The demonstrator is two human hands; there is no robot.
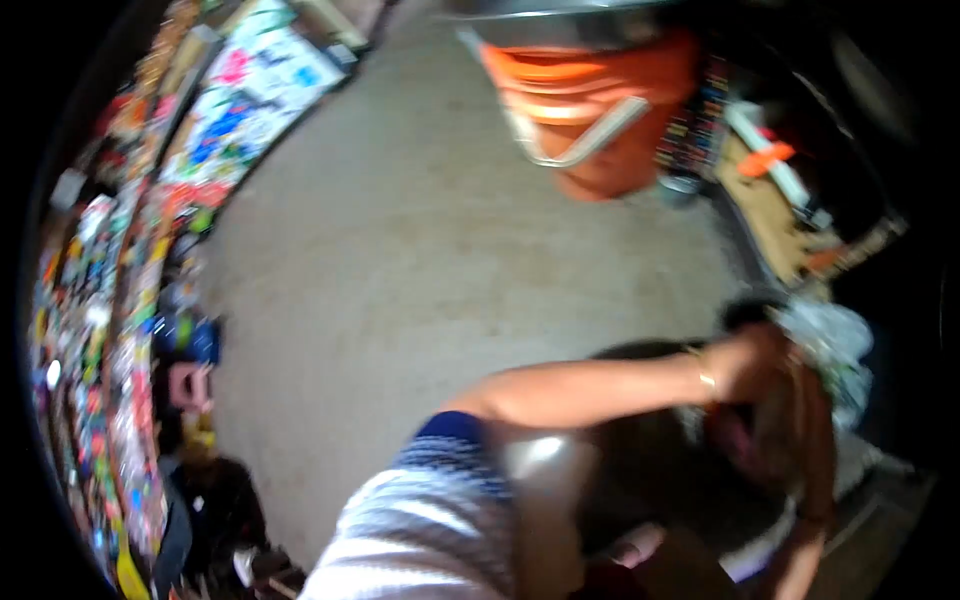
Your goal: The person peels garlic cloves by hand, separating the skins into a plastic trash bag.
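Observation:
From a white and navy sleeve, my left arm stretches right. My left hand [750, 362], a thin bracelet at its wrist, looks curled closed; blur hides what is in its fingers. My right forearm rises from the lower right corner, and my right hand [812, 400] is close to the left one, its fingers smeared and in shadow. Beside both hands, on their far right side, is a crumpled clear plastic bag [835, 350]. Whether either hand grips it does not show. A dark round thing [755, 310] lies just beyond my left hand.
An orange bucket [605, 110] with a pale handle stands on the grey floor [400, 240], under a metal basin [560, 15]. Shelves of colourful packets [110, 330] line the left side. At right lies a wooden board [765, 210] with a white tube [770, 155].

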